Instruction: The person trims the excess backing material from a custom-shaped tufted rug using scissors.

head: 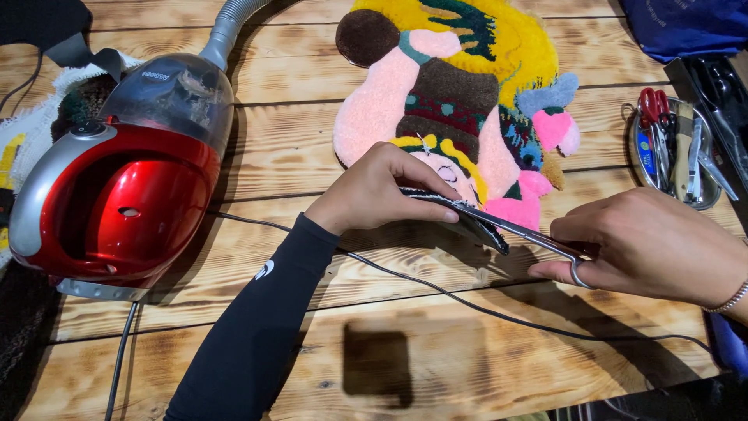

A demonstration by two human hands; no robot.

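A colourful tufted rug (452,86) in pink, yellow, brown and blue lies on the wooden table (312,140). My left hand (382,191), in a black sleeve, pinches the rug's lower edge and folds it up, showing the dark backing. My right hand (647,245) grips a pair of metal scissors (514,230), whose blades point left and meet the lifted edge of the rug just under my left fingers.
A red and grey handheld vacuum (117,187) with a grey hose stands at the left, its black cord (436,290) trailing across the table. A round metal tray (676,156) with scissors and tools sits at the right. A blue bag (686,23) lies top right.
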